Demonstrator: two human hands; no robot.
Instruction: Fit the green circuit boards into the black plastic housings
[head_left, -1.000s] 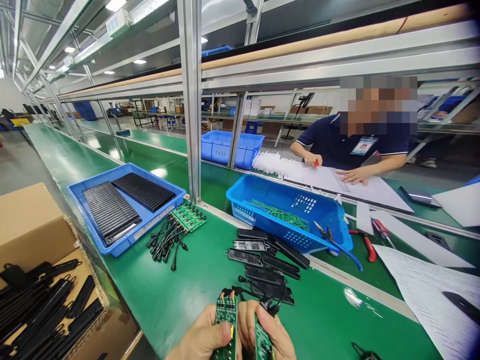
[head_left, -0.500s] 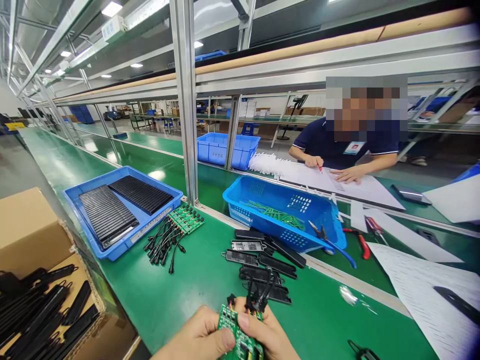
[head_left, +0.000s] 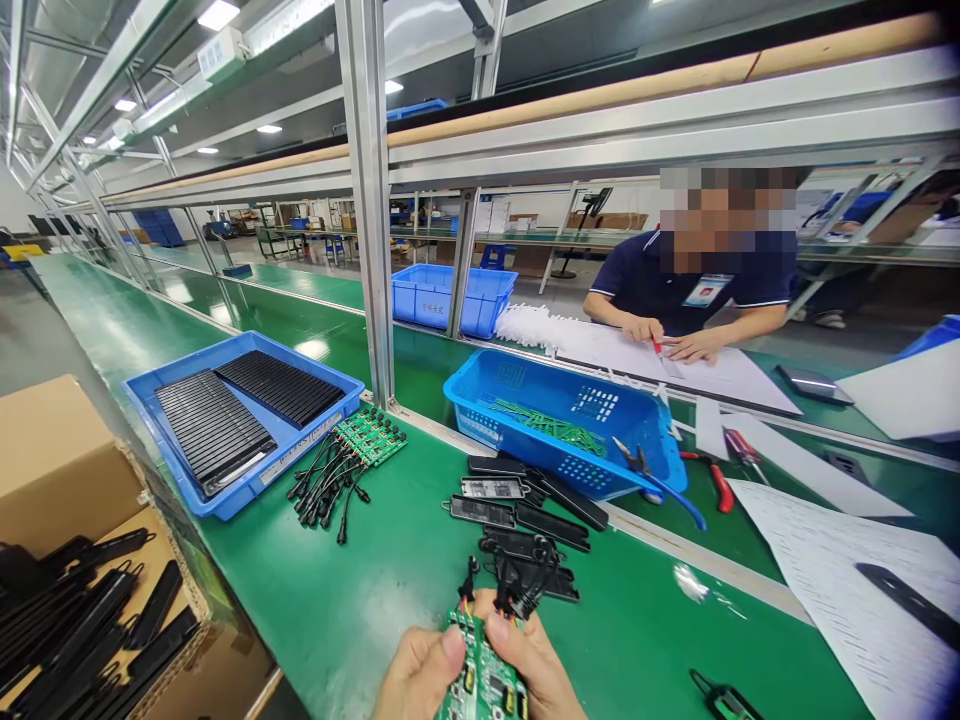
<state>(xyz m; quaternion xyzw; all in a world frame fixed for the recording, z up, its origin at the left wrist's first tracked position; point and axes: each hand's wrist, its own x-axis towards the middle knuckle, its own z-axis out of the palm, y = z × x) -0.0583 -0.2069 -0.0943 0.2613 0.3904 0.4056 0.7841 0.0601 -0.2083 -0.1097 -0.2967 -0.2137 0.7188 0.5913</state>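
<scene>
Both of my hands grip green circuit boards [head_left: 484,672] with short black cables at the bottom of the view. My left hand [head_left: 420,668] pinches the left edge, thumb on top. My right hand [head_left: 536,665] holds the right side, its thumb pressed on the upper part. The black cable plugs [head_left: 517,590] stick out beyond my fingers. Just past them lie several black plastic casings [head_left: 484,512] in a loose pile. To the left, a panel of green circuit boards [head_left: 371,436] rests on the bench with its black cables [head_left: 326,490] fanned out.
A blue tray [head_left: 217,510] holds rows of black strips. A blue basket [head_left: 517,450] contains green strips and pliers [head_left: 634,458]. Red-handled pliers [head_left: 721,488] and papers [head_left: 825,570] lie right. A cardboard box [head_left: 67,440] of black casings stands left. Across the bench, a person [head_left: 690,290] handles paper.
My left hand has shifted right and turned more upright around the boards. One cable plug now stands apart on the left. The person opposite has brought both hands closer together.
</scene>
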